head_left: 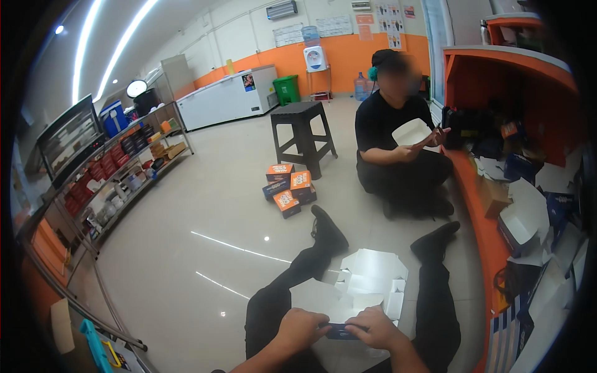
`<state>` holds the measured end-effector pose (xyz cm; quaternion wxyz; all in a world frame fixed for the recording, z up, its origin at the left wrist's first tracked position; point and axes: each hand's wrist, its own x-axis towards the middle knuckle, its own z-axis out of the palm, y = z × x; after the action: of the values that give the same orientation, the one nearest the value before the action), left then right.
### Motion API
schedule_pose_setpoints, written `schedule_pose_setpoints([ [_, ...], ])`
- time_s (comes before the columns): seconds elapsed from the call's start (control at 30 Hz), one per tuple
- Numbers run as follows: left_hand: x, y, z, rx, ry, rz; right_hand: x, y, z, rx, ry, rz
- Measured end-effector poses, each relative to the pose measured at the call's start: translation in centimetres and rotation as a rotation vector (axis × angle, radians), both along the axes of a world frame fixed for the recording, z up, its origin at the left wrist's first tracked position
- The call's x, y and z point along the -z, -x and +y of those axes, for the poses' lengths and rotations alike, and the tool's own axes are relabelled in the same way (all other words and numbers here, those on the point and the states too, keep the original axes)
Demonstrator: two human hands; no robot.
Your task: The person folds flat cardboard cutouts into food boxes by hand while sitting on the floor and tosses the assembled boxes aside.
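A partly folded cardboard food box (372,272), white inside and dark blue outside, lies between my outstretched legs with its flaps spread. My left hand (301,329) pinches the near blue edge from the left. On the same edge, a short way to the right, my right hand (375,329) presses with its thumb and closed fingers. Small side flaps stand up just beyond both hands. Opposite me, a person (398,124) in black sits on the floor and holds another open box (411,133) with a white inside.
Several closed orange-and-blue boxes (287,186) sit beside a dark stool (303,133). At right, an orange counter (463,186) holds a heap of unfolded boxes (525,211). A metal rack (134,158) stands at left; a white chest freezer (227,96) is at the back.
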<state>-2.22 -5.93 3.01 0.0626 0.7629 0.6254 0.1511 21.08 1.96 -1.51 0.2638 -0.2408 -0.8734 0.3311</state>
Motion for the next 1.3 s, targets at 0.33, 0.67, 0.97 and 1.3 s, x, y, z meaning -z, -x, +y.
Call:
schedule_pose_setpoints([
  [0.33, 1.8, -0.9, -0.1, 0.105, -0.134, 0.039, 1.2, 0.6, -0.2, -0.021, -0.054, -0.026],
  [0.67, 2.9, -1.9, 0.6, 0.139, -0.211, -0.018, 2.3, 0.8, 0.1, -0.006, -0.043, 0.003],
  [0.97, 1.7, -4.0, 0.0, 0.14, -0.051, -0.218, 0.5, 1.3, -0.8, 0.126, 0.181, 0.191],
  [1.3, 2.5, -2.0, 0.7, -0.143, -0.23, -0.998, 2.7, -2.3, 3.4, 1.092, 0.241, 0.756],
])
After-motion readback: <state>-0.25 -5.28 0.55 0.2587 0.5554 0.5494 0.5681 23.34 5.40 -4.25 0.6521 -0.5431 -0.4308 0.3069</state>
